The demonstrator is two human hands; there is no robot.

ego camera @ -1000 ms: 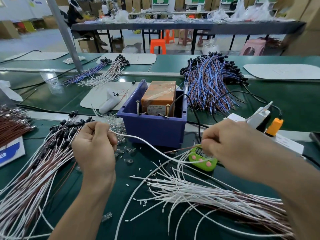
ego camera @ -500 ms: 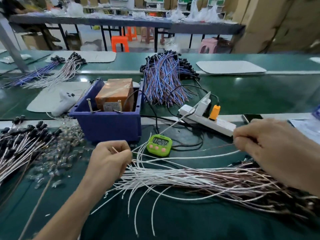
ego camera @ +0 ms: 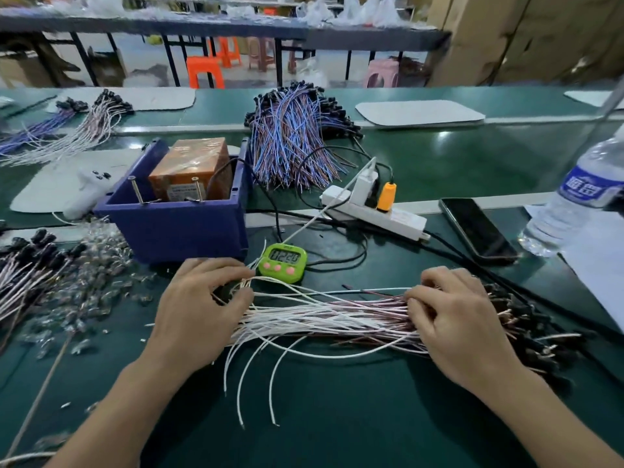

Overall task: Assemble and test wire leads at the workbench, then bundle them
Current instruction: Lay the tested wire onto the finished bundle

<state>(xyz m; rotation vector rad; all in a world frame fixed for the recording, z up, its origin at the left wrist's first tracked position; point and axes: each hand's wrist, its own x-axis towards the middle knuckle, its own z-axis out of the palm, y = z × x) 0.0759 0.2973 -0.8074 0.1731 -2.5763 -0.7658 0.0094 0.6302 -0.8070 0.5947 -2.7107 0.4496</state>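
Fingers (ego camera: 227,267) of the left hand (ego camera: 199,309) curled round the free ends of the wire leads (ego camera: 324,315). The leads lay across the green bench (ego camera: 337,417) between both hands. The right hand (ego camera: 462,319) gripped the same leads near their black connectors (ego camera: 526,319). Just behind the left hand stood a blue bin (ego camera: 175,231). It held an orange-wrapped box (ego camera: 189,170), with two metal pins (ego camera: 134,190) upright at its front rim.

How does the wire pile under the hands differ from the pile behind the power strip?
The near pile is white and brown, laid flat, gripped by the left hand and right hand. The far pile is blue and brown, heaped, untouched. Both have black connectors at one end.
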